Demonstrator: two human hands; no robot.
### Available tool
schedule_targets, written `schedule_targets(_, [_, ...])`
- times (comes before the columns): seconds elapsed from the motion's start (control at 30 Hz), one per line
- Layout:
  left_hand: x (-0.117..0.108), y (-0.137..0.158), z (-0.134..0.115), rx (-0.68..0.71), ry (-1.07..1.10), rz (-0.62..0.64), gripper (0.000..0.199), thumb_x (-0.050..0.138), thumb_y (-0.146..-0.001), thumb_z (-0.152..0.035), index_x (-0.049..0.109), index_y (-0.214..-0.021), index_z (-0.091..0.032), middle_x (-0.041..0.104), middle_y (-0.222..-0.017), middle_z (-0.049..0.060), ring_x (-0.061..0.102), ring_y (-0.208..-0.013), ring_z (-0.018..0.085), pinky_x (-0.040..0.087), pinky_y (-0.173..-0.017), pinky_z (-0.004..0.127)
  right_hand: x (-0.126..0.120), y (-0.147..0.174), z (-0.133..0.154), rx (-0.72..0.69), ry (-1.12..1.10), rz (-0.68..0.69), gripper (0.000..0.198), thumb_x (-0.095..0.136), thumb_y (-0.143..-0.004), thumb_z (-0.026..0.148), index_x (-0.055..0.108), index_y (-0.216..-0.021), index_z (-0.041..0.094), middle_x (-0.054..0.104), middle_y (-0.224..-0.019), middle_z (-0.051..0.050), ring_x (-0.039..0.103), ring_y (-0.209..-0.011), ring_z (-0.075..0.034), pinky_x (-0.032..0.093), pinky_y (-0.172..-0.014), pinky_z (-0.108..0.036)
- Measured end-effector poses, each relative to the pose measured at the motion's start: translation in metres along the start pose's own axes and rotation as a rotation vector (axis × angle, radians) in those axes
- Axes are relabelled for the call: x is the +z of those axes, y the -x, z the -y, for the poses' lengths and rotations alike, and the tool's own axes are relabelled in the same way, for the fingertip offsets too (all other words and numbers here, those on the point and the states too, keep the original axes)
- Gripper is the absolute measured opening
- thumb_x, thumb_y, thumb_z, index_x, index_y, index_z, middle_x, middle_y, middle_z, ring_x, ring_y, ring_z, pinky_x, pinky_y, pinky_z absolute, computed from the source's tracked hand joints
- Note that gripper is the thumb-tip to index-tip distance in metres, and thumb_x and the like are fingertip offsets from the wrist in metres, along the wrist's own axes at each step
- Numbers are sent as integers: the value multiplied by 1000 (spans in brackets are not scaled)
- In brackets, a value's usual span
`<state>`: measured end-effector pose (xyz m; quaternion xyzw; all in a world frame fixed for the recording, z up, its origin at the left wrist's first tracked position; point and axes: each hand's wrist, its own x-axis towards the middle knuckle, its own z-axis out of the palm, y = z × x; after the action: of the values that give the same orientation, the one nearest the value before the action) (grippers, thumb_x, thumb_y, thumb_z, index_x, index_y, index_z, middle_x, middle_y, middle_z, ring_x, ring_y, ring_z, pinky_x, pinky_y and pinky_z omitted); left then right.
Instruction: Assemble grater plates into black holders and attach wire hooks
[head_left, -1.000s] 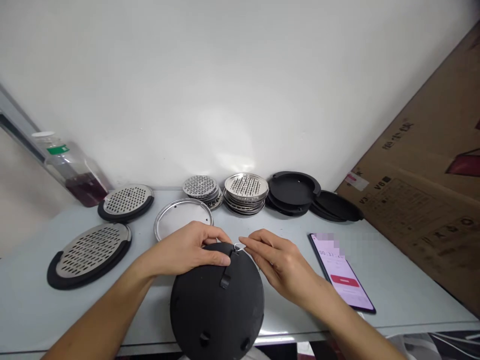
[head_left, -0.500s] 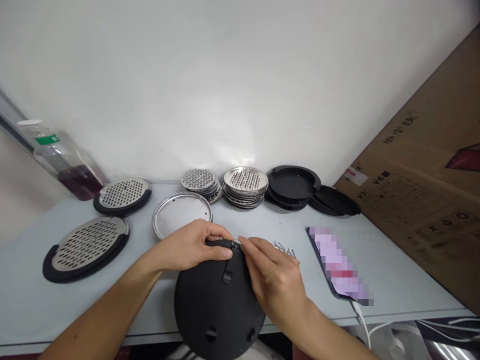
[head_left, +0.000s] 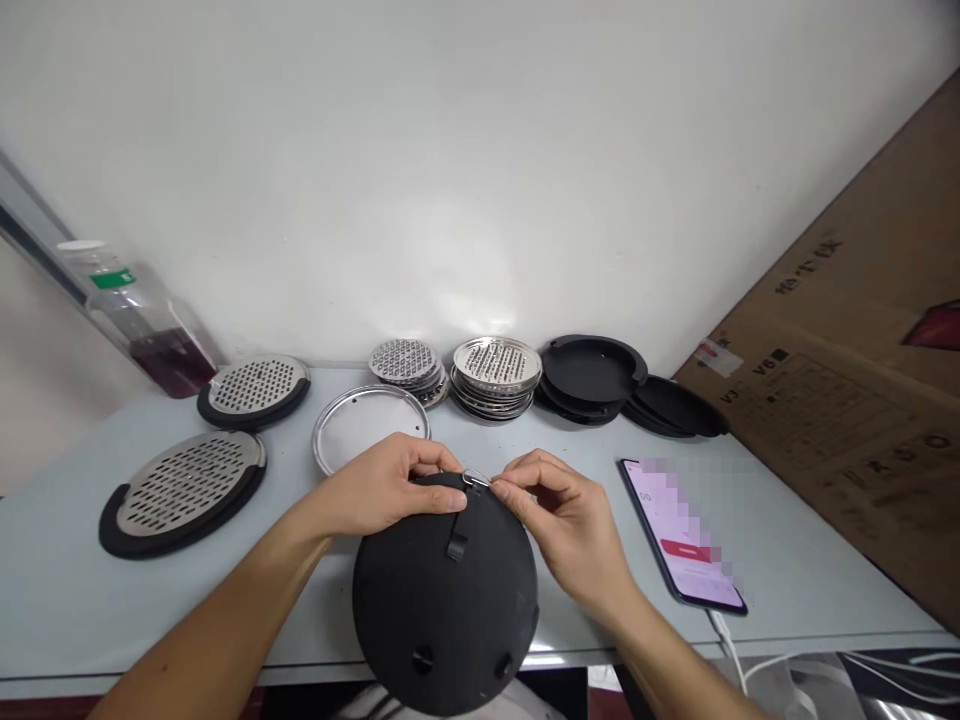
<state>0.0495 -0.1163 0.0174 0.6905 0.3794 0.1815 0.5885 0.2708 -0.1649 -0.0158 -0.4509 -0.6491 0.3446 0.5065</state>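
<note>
A round black plastic disc [head_left: 442, 610] is tilted up at the table's front edge, its back with a short strap-like piece [head_left: 459, 535] facing me. My left hand [head_left: 390, 485] grips the disc's top edge, thumb on the near face and fingers behind. At the same edge, my right hand [head_left: 570, 525] pinches a small silver wire clip [head_left: 476, 478] between thumb and index finger. The clip touches the disc by the top of the strap; whether it passes through a hole I cannot tell. Behind my left hand lies a shallow round metal plate [head_left: 371, 425].
Two grater discs in black holders [head_left: 191, 485] lie left, near a bottle of dark red liquid [head_left: 169, 355]. Along the wall stand stacked metal grater discs [head_left: 495, 365] and black round trays [head_left: 592, 370]. Right are a phone [head_left: 682, 540] with a cable and a cardboard box [head_left: 847, 400].
My right hand has shifted slightly right and opened away from the disc's face, showing more of the wire clip. My left hand keeps its hold. The view has turned a little.
</note>
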Motion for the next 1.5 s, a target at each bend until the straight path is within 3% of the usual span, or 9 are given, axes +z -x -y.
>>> schedule_targets(0.1, [6,-4,5,10,23,1,26,69,-82,-39,69,-93,-15,67,-75,0,58,-68,14,40,-62,23,12,9,-12,-100,38,-109,10,63,-90,24,68,-83,21,64,-79,-3,61,-76,-18,49,-70,-32])
schedule_targets(0.3, [20,-14,10,14,-60,-14,23,74,-75,-37,71,-81,-15,61,-65,-4,54,-64,13,35,-58,22,16,10,-16,-347,94,-9,10,62,-89,18,70,-91,23,63,-79,-4,60,-79,-19,50,-71,-35])
schedule_targets(0.43, [21,-19,10,-3,-136,-206,30,70,-78,-45,72,-90,-18,67,-73,0,60,-68,17,39,-59,24,1,-7,-14,-15,-63,-257,13,68,-87,31,69,-80,21,64,-77,-3,58,-72,-18,49,-68,-32])
schedule_targets(0.6, [30,-23,22,36,-373,-246,27,66,-82,-43,75,-95,-21,69,-74,1,63,-69,20,42,-61,26,-2,-31,-21,423,-511,-10,33,79,-71,45,66,-70,15,59,-65,-1,51,-53,-12,40,-45,-23])
schedule_targets(0.83, [41,-20,19,297,-362,-462,48,66,-86,-34,57,-133,-27,66,-125,7,63,-108,26,48,-96,38,-1,-28,-35,375,-381,63,31,76,-76,44,71,-78,14,60,-54,1,51,-46,-9,43,-48,-22])
schedule_targets(1.1, [44,-28,20,209,58,-471,19,68,-84,-33,71,-96,-19,73,-93,5,68,-87,20,54,-81,30,11,-19,-26,314,-483,116,31,73,-81,45,72,-88,14,71,-66,-4,66,-58,-15,56,-62,-30])
schedule_targets(1.2, [43,-29,20,196,189,-418,19,70,-83,-33,69,-93,-17,71,-89,4,67,-85,19,54,-81,30,13,-14,-23,186,-356,-12,24,72,-83,38,73,-91,16,73,-75,-6,69,-63,-18,58,-64,-32])
schedule_targets(1.33, [44,-27,19,132,439,-203,32,72,-83,-32,63,-111,-19,70,-98,5,67,-89,19,56,-80,32,13,-7,-25,-260,81,-214,12,63,-87,20,74,-94,20,71,-88,-7,68,-75,-18,57,-69,-32])
schedule_targets(1.5, [44,-28,20,100,259,-315,28,66,-88,-40,71,-95,-14,71,-81,5,68,-79,17,58,-78,29,11,-4,-31,-475,240,-203,25,60,-88,11,73,-105,24,70,-90,-7,67,-82,-18,57,-72,-32])
